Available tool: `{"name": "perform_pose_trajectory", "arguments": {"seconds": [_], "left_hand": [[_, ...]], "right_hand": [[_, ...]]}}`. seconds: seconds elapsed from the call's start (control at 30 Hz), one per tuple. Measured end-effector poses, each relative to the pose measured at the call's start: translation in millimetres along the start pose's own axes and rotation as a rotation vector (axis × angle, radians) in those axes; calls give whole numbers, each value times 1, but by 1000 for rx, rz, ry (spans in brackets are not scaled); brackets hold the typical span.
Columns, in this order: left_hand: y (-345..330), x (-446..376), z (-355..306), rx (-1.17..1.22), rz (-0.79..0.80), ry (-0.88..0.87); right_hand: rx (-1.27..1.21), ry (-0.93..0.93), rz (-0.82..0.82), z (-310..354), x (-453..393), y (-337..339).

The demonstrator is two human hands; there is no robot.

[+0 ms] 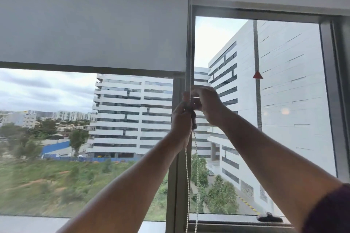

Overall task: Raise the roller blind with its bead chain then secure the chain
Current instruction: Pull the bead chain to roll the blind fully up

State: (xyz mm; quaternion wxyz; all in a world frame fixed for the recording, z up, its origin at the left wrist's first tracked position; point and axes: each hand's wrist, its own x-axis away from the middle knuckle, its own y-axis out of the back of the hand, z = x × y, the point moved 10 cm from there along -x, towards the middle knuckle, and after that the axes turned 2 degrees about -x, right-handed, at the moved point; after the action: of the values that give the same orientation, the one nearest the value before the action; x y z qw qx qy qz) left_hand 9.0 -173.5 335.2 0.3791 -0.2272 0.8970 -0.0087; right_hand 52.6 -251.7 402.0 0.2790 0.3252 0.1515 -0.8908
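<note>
Blind (91, 24): left pane, bottom bar part-way up the window.
Chain (187, 172): two strands hanging along the middle mullion (174, 185).
Left hand (182, 119): curled round the chain.
Right hand (207, 105): just above, pinching the chain.

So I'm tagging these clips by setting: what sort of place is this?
Probably an upper-floor room in an office or similar building. A grey roller blind with a bead chain hangs over a big metal-framed window, and outside stand tall white office blocks, seen from well above the ground.
</note>
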Motion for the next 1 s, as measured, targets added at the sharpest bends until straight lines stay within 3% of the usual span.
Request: {"name": "perform_pose_trajectory", "arguments": {"seconds": [0.13, 0.33, 0.6, 0.87, 1.0], "left_hand": [[-3, 9, 18, -47, 30, 22], [6, 15, 27, -141, 61, 2], [21, 3, 33, -233, 143, 104], [12, -37, -42, -207, 67, -51], [-6, -52, -71, -192, 62, -17]], "right_hand": [[-132, 16, 36, 25, -18, -17], [-126, 79, -164, 21, -24, -6], [-93, 136, -206, 8, -7, 2], [-38, 217, -156, -14, 17, -11], [29, 212, -194, -36, 23, -2]]}}
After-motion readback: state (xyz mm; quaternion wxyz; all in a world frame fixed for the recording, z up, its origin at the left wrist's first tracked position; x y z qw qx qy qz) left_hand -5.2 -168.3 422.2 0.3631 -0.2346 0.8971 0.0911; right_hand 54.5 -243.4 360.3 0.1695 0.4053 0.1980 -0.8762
